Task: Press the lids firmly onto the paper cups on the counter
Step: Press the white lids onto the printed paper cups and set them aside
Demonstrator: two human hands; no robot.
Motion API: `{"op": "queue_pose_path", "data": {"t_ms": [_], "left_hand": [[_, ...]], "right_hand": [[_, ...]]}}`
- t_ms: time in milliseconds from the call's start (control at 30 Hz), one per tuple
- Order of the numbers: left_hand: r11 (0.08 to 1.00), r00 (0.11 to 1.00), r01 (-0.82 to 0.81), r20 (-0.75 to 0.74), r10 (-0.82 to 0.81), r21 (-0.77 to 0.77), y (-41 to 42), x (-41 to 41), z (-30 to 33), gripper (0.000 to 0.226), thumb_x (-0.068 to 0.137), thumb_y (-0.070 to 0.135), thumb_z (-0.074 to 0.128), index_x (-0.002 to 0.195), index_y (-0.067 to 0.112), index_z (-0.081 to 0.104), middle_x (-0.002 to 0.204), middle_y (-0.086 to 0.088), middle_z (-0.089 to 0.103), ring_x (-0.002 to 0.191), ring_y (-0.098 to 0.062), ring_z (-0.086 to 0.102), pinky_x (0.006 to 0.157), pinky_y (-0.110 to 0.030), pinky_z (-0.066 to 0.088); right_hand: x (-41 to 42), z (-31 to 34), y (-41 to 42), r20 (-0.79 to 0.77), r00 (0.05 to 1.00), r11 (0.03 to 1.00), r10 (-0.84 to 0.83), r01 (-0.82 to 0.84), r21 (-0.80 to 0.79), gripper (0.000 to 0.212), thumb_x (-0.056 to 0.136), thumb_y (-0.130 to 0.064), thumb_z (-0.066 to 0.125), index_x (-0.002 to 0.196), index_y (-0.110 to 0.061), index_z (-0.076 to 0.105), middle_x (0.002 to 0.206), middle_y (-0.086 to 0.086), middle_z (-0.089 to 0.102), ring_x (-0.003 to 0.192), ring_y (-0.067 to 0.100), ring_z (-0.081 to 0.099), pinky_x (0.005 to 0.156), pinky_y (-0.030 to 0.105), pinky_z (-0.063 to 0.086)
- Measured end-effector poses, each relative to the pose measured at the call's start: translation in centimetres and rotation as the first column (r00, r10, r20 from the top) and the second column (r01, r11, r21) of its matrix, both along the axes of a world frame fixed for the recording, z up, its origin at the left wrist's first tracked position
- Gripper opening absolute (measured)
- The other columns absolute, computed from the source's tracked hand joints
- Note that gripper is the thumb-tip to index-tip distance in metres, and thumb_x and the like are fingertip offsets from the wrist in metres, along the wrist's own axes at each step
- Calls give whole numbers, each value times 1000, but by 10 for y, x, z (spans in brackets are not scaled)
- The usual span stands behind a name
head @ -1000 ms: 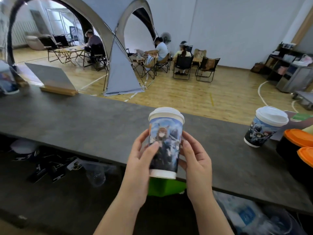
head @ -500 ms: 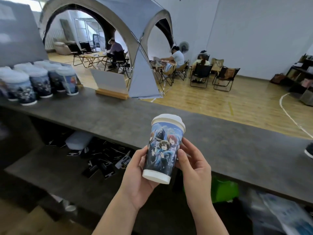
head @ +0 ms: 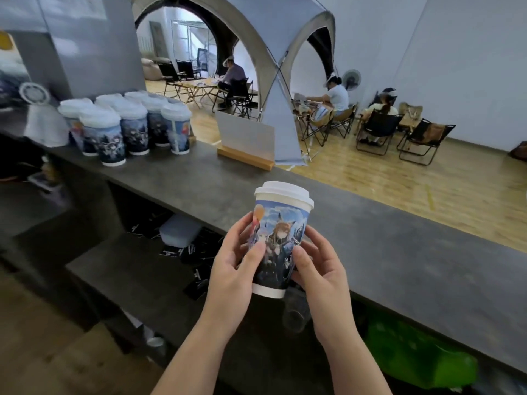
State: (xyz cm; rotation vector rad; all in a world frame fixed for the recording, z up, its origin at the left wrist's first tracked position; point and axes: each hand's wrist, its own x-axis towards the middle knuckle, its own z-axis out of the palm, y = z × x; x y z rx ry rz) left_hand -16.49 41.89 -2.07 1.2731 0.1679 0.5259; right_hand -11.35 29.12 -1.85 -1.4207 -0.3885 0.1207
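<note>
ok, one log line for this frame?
stage: lidded cup held off counter | left hand: grips cup | right hand: grips cup | lid: on | lidded cups group: counter far left

Dark grey counter, bearing a cluster of lidded paper cups at left and, nearby, a wooden-based sign stand.

left hand + right hand grip lidded cup | above counter

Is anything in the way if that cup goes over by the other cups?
Nothing visible: the counter is bare between the held cup and the lidded cups; the wooden sign stand sits farther back.
</note>
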Motion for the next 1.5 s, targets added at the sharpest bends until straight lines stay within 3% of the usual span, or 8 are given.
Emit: {"op": "queue_pose_path", "data": {"t_ms": [133,300,400,500,633,833,1100,1500], "left_hand": [[989,990,-109,-101,99,-96,48,21,-4,32,105,25,44,129,23,65,119,2,73,114,-15,68,98,-45,54],[973,984,-125,-147,97,-192,119,57,1,38,85,34,62,121,21,69,110,-2,77,106,-19,72,90,-41,58],[992,987,-99,-133,88,-82,157,74,6,42,80,34,66,121,26,67,107,6,77,103,-9,72,79,-25,60],[985,977,-140,-147,154,103,194,86,5,46,79,39,68,125,37,62,114,17,73,108,0,67,89,-26,58],[965,971,-171,-132,199,200,234,95,-3,46,81,40,67,126,41,60,119,25,68,114,6,62,89,-18,53],[973,975,-194,-89,205,122,288,117,-15,39,97,12,59,124,40,60,121,24,68,117,4,61,93,-21,51],[984,984,-177,-13,177,-5,371,155,-14,40,100,-1,47,124,29,59,118,23,69,114,5,61,84,-7,48],[998,998,-53,33,52,30,443,208,-36,41,97,15,52,136,26,52,136,16,61,130,0,52,105,-20,43]], "right_hand": [[25,-10,45,5,999,999,33,-33,-3,49,80,-35,64,129,-37,57,118,-7,70,111,10,67,84,31,59],[68,-17,120,-15,992,992,122,-123,-14,44,90,-22,59,132,-33,56,122,-8,69,113,10,66,85,31,59],[91,-16,161,-51,988,989,148,-148,4,49,83,-29,60,132,-29,55,121,-5,70,112,12,67,84,28,58],[110,-17,199,-34,991,991,129,-131,-36,56,80,-37,64,135,-32,55,126,-4,68,120,14,62,100,41,53],[124,-23,241,-29,994,990,106,-109,-92,57,80,-37,68,136,-38,54,128,-7,66,124,13,59,104,46,50],[141,-28,297,10,999,976,48,-44,-215,59,87,-17,72,134,-46,49,128,-22,62,119,-4,56,96,22,51],[171,-26,389,43,998,966,-36,46,-254,62,84,-17,77,125,-53,48,122,-23,62,114,-2,59,94,30,56],[210,-30,467,57,980,960,-192,200,-198,58,84,-10,76,127,-41,50,117,-24,64,111,-7,60,88,14,52]]}}
